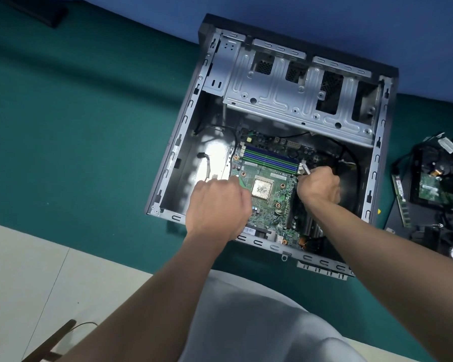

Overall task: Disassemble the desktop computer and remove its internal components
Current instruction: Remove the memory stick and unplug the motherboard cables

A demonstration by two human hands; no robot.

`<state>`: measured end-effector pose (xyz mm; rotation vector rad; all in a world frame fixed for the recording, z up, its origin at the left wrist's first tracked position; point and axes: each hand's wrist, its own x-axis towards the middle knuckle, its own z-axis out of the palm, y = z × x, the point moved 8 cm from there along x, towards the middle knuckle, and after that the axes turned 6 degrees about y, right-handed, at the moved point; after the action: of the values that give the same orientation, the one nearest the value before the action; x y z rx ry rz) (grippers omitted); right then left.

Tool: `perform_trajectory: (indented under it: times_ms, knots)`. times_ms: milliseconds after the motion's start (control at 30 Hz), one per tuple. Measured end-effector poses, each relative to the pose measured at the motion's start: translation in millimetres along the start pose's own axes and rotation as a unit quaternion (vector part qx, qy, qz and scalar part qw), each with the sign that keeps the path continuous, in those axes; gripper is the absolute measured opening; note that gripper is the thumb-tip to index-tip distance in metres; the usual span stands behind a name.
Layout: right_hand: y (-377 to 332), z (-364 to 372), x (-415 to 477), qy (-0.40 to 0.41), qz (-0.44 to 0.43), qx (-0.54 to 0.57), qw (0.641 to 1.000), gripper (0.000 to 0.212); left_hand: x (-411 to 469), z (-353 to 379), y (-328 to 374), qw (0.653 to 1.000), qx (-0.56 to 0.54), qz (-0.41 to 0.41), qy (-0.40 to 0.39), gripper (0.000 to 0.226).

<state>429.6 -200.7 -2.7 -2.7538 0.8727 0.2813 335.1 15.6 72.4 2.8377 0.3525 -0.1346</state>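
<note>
An open desktop case (168, 163) lies on its side on a green mat. Inside sits a green motherboard (270, 205) with blue and green memory slots (270, 159) and a bare CPU (262, 189). My left hand (217, 205) curls over the board's left edge, its fingertips hidden beneath it. My right hand (318, 188) grips a screwdriver (306, 170), whose metal shaft points at the board's right side near the slots. A silver drive cage (293, 95) fills the case's far half.
Removed parts lie on the mat to the right: a memory stick (400, 202), a circuit board (429, 189) and black cabled components (434, 239). Black cables (351, 158) loop inside the case at right. A blue wall runs behind the case. A pale floor lies at lower left.
</note>
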Motion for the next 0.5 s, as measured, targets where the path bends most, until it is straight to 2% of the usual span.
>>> perform_trajectory:
  times_ms: [267,500]
  knots:
    - [0.0,0.7,-3.0,0.016,0.043,0.007,0.999,0.019,1.4,1.0,0.8,1.0,0.008,0.004,0.0,0.024]
    - [0.6,-7.6,-9.6,0.022,0.045,0.033,0.998,0.016,1.4,2.3,1.6,1.0,0.0,0.016,0.0,0.025]
